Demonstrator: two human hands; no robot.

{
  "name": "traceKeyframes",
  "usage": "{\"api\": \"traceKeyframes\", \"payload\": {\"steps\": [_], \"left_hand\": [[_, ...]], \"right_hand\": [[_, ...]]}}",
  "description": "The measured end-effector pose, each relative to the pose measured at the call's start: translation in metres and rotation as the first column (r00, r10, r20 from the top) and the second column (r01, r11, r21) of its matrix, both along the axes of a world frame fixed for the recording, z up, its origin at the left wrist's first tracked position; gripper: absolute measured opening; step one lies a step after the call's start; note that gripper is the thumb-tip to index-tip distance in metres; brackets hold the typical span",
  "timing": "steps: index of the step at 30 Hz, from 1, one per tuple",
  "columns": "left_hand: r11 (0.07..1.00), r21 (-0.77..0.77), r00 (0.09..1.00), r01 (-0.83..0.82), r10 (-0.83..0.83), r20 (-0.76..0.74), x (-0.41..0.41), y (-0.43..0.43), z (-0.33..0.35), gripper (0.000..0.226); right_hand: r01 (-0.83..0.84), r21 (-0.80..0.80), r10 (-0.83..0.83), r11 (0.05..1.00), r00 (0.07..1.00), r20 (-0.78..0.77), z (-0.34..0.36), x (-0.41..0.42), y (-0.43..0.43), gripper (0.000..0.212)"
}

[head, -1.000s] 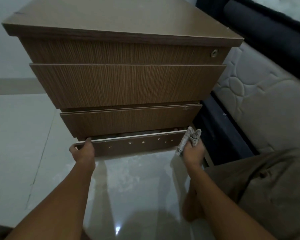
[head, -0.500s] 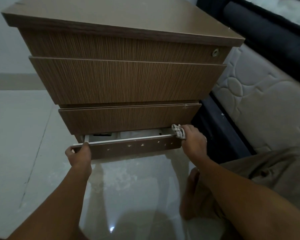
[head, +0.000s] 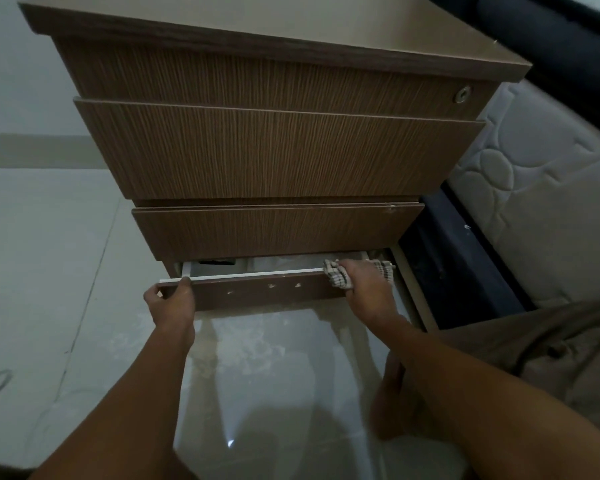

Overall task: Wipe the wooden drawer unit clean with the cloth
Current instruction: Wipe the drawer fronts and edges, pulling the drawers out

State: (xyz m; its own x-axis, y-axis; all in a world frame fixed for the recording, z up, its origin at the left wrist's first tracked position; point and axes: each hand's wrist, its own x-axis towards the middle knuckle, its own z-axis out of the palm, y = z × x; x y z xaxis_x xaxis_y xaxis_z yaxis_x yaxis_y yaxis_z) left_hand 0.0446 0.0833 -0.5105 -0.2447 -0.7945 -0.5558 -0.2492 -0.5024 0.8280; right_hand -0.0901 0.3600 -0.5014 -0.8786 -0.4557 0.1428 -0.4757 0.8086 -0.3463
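Note:
The wooden drawer unit (head: 278,150) stands in front of me with brown grained fronts and a small round lock (head: 462,94) at the top right. Its bottom drawer (head: 260,291) is pulled partly out, and I see the pale inside behind its white top edge. My left hand (head: 172,303) grips the drawer front at its left end, thumb on the top edge. My right hand (head: 366,289) presses a checked cloth (head: 338,276) over the top edge at the drawer's right end. Part of the cloth shows behind my fingers.
A glossy pale tiled floor (head: 49,271) lies to the left and below the unit. A quilted white mattress (head: 541,209) on a dark bed frame (head: 458,271) stands close on the right. My bent knee in brown shorts (head: 551,351) is at the lower right.
The bottom drawer has come further out. My right hand with the cloth moved from in front of the drawer's right end up onto its top edge. My left hand kept its hold.

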Motion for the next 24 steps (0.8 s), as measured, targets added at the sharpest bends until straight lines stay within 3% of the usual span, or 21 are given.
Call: {"api": "traceKeyframes", "payload": {"steps": [16,24], "left_hand": [[0.994,-0.07,0.995,0.081,-0.078,0.054,0.017,-0.012,0.013,0.037],[0.999,0.042,0.998,0.004,-0.006,0.061,0.022,-0.034,0.004,0.029]], "right_hand": [[-0.16,-0.085,0.159,0.983,0.987,-0.025,-0.007,0.061,-0.114,0.053],[-0.277,-0.108,0.274,0.955,0.961,-0.044,-0.011,0.083,-0.17,0.056]]}}
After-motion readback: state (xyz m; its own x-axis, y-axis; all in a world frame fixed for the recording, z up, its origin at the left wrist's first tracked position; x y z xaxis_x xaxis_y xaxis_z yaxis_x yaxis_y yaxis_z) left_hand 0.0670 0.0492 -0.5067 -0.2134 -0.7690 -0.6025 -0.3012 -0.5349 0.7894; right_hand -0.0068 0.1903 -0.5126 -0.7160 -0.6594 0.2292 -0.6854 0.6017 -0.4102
